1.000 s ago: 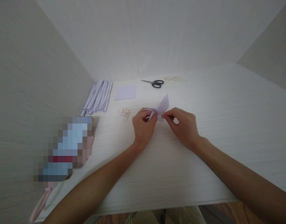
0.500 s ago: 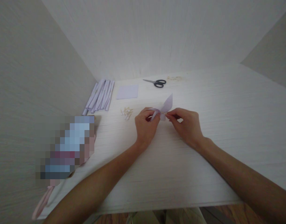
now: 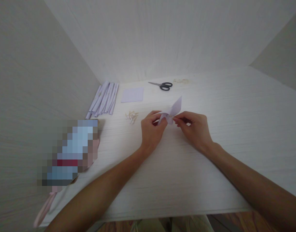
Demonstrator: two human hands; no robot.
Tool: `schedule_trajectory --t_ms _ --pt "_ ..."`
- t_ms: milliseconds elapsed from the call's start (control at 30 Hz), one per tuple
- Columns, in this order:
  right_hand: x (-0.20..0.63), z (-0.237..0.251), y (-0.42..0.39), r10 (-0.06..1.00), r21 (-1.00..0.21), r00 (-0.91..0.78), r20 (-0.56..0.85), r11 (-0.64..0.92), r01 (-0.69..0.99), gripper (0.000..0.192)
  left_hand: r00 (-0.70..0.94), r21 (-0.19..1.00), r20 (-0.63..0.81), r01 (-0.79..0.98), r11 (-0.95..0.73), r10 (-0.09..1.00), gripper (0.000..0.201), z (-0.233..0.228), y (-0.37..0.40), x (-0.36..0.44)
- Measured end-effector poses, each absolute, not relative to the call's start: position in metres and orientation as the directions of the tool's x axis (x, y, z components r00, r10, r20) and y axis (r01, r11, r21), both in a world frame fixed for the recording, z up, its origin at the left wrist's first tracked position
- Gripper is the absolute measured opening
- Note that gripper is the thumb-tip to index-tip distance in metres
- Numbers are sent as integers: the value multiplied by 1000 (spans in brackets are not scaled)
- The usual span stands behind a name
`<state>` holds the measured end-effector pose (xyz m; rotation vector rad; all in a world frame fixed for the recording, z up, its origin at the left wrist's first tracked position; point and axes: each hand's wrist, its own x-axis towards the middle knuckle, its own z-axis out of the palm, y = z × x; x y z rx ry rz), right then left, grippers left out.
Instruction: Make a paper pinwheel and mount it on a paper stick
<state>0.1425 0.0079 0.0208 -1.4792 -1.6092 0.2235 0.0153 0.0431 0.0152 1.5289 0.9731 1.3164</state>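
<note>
Pale wood-grain worktop [image 3: 210, 96] boxed in by matching panels at the far side, left and right; a strip of wood floor shows past the near edge.

Both hands meet over the middle of the worktop, pinched on one small folded lilac paper piece [image 3: 173, 111]. Left hand [image 3: 151, 130]: fingers curled, thumb and fingertips clamped on the left end of the piece. Right hand [image 3: 195, 129]: thumb and forefinger pinching the right side, just beside the left fingertips. A pointed flap of the paper sticks up and to the far right above the fingers. Whether the piece touches the worktop or is held just above it, cannot tell. Forearms come in from the near left and near right edges.

Other items:
- Bundle of rolled lilac paper tubes [image 3: 103, 100], far left, lying along the left panel.
- Flat lilac paper square [image 3: 132, 94], just right of the tubes.
- Black-handled scissors [image 3: 162, 85], far centre, blades pointing left, shut as far as I can see.
- Small heap of pale short sticks [image 3: 131, 116], just left of the left hand; too small to tell what they are.
- Faint yellowish scatter [image 3: 181, 81] right of the scissors, unclear.
- Pixelated blurred object [image 3: 69, 151] at near left, with a pinkish strap [image 3: 43, 209] trailing off the near edge.
</note>
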Motion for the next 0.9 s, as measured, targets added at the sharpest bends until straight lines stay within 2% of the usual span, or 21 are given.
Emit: schedule_trajectory --t_ms 367,533,733,900 --pt "143 22 7 841 -618 121 527 282 734 10 96 946 299 101 -308 949 8 13 45 16" --pt "147 23 6 826 -430 -33 563 327 842 16 89 938 306 140 -316 948 7 13 44 16" --pt "145 29 6 871 -208 -157 466 280 937 23 73 919 325 210 -333 943 9 14 42 16" --pt "144 32 5 880 -121 -196 433 272 955 22 84 923 332 176 -342 940 9 15 43 16"
